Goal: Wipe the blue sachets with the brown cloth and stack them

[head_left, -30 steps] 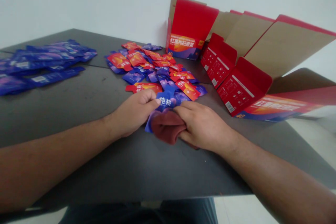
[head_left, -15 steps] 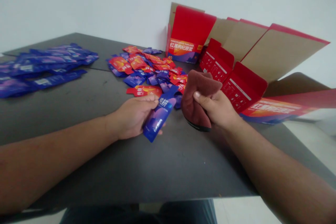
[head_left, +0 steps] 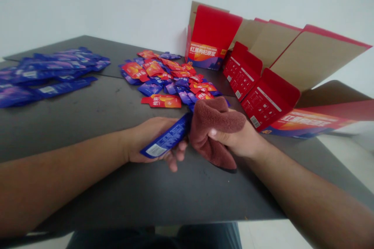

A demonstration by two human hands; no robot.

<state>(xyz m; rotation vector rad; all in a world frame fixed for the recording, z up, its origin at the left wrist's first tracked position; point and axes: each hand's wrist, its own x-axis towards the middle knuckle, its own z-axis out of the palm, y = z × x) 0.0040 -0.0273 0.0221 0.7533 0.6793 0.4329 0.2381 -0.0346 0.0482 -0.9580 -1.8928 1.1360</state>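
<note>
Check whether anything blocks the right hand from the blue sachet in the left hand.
Only the brown cloth gripped by the right hand lies between it and the blue sachet, at the sachet's far end. Nothing else visible intervenes; the mixed sachet pile lies beyond both hands.

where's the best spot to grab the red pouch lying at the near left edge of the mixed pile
Probably the narrow neck, pinched from the left. The red pouch lies flat with that neck pointing left, away from the rest of the mixed pile, so it looks easiest to reach. Whether its far edge is overlapped is hard to tell.
</note>
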